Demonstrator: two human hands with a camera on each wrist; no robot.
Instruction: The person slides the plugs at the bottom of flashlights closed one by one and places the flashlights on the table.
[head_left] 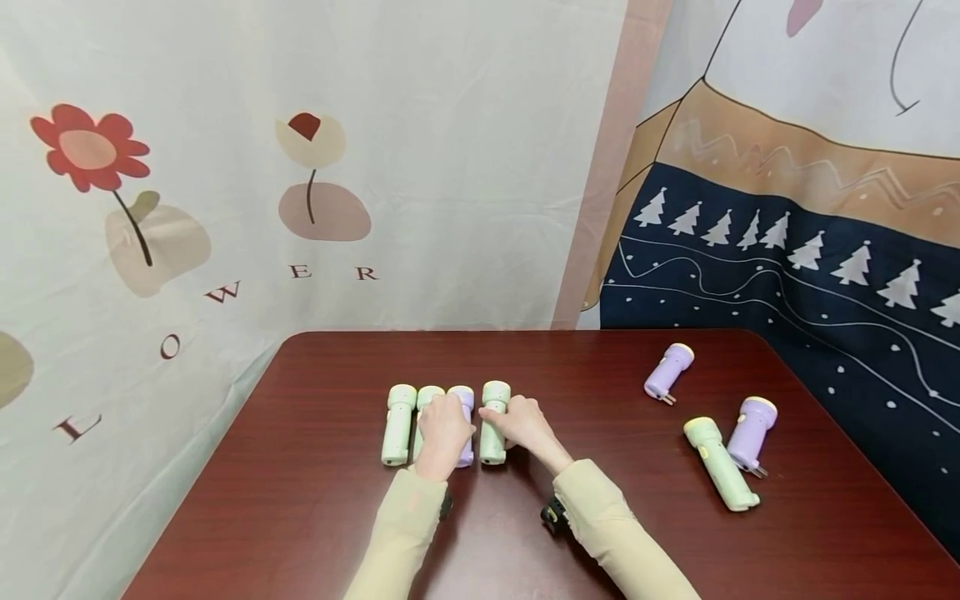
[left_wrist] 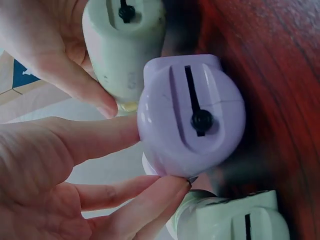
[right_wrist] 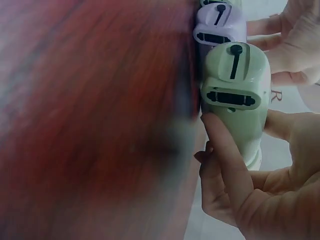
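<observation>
Four flashlights stand side by side in the head view: a green one [head_left: 398, 425] at the left, another green one [head_left: 430, 397], a purple one [head_left: 464, 400], and a green one [head_left: 494, 433] a small gap to the right. My left hand [head_left: 444, 433] pinches the purple flashlight [left_wrist: 190, 110] between thumb and fingers, and covers part of the second green one. With thumb and fingers my right hand [head_left: 531, 429] grips the rightmost green flashlight [right_wrist: 235, 85]. Its fingertips lie along the side facing away from the purple one.
On the right side of the brown table [head_left: 600, 375] lie a purple flashlight [head_left: 667, 372], a second purple one [head_left: 752, 433] and a green one [head_left: 722, 465] close beside it. A printed curtain [head_left: 465, 167] hangs behind the table.
</observation>
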